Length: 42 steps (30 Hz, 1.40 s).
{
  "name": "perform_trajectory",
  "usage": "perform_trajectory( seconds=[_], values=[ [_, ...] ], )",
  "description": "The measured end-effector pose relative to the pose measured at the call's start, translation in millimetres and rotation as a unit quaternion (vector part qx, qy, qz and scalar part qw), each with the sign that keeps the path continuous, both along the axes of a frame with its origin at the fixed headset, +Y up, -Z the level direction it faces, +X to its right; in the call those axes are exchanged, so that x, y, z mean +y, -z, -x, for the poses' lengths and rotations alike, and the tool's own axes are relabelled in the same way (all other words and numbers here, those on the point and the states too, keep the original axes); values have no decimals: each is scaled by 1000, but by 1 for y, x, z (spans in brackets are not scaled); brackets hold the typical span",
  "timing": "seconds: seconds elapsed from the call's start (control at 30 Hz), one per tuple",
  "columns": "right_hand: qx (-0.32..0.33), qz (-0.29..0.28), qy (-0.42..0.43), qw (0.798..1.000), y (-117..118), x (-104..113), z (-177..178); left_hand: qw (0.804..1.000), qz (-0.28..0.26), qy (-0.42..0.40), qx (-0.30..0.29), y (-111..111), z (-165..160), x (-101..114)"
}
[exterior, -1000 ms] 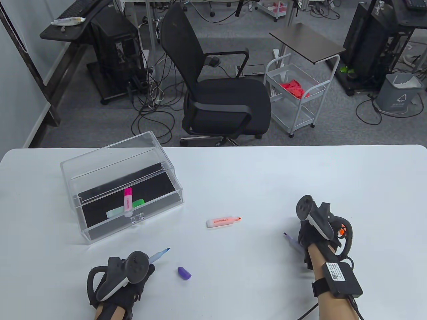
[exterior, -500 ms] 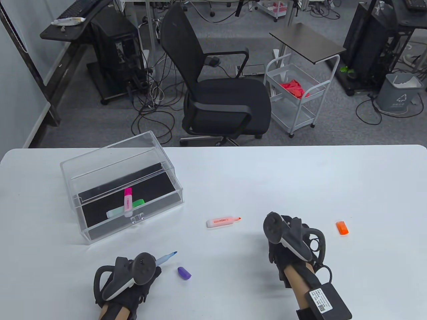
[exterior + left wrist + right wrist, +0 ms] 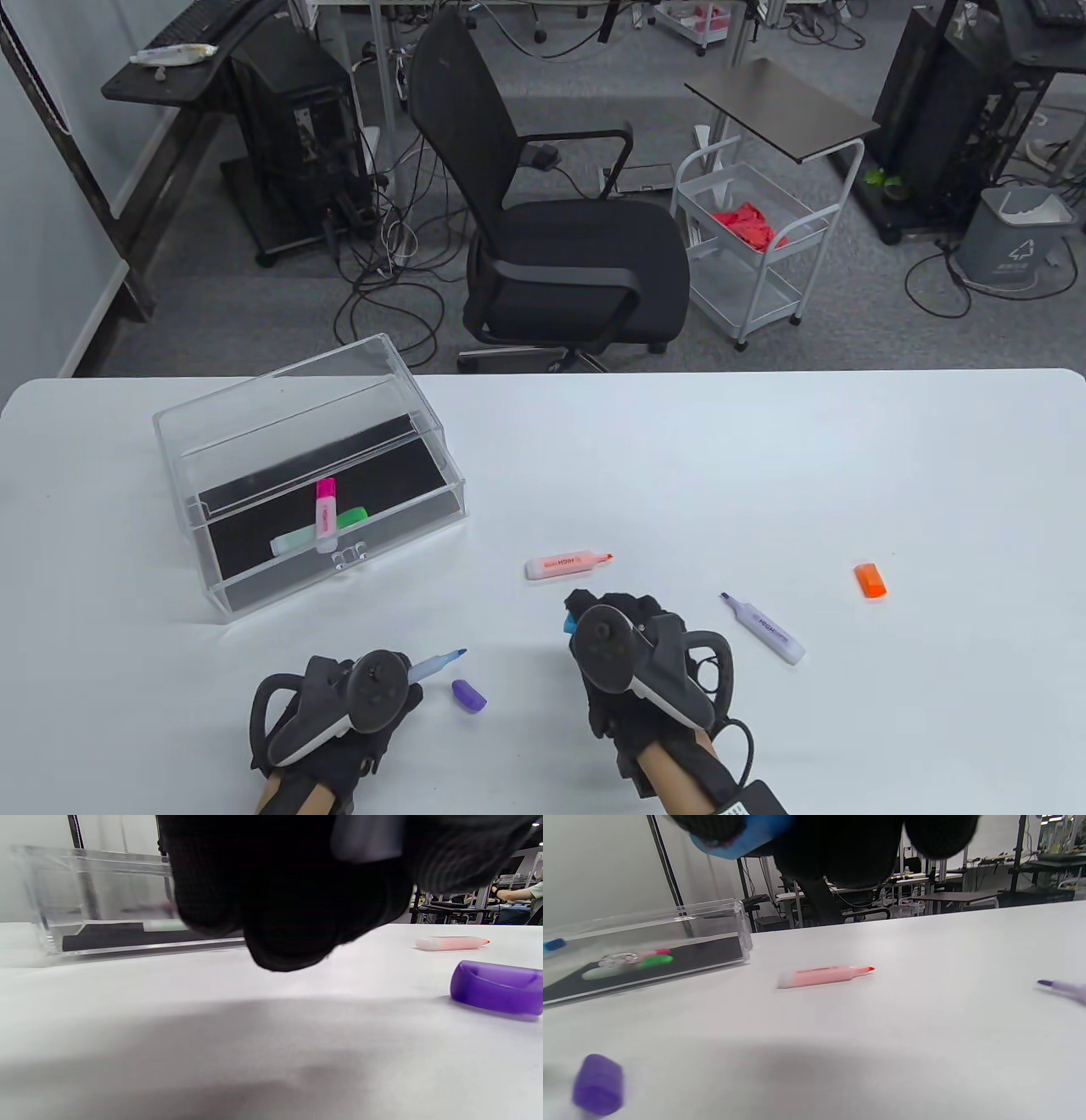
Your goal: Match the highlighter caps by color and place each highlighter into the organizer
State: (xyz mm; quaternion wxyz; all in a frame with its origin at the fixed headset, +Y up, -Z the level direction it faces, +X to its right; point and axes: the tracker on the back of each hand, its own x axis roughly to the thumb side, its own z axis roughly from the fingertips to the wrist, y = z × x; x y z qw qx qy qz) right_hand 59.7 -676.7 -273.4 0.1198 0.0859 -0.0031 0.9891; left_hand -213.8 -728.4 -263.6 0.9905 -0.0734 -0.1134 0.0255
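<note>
My left hand (image 3: 373, 692) grips an uncapped blue highlighter (image 3: 437, 663), tip pointing right. My right hand (image 3: 607, 624) holds a blue cap (image 3: 569, 625), seen at the fingertips (image 3: 746, 834) in the right wrist view, about a hand's width right of the blue tip. A purple cap (image 3: 468, 695) lies between the hands. The uncapped orange highlighter (image 3: 567, 564) lies mid-table, the uncapped purple highlighter (image 3: 764, 628) to my right, the orange cap (image 3: 870, 580) farther right. The clear organizer (image 3: 399, 501) at left holds a capped pink highlighter (image 3: 325, 509) and a green one (image 3: 339, 522).
The white table (image 3: 679, 450) extends past the items. Beyond its far edge stand a black office chair (image 3: 551, 229) and a white cart (image 3: 747, 246).
My right hand moved left from near the orange cap and purple highlighter toward the left hand, carrying the blue cap. The left hand shifted slightly right with the blue highlighter.
</note>
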Motion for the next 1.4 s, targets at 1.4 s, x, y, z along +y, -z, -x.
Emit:
perform_trajectory(
  seconds=[1.4],
  values=[
    [189,114,305,926,-13,-57,18,991,-19,-27,-132,-24,-42,11]
  ],
)
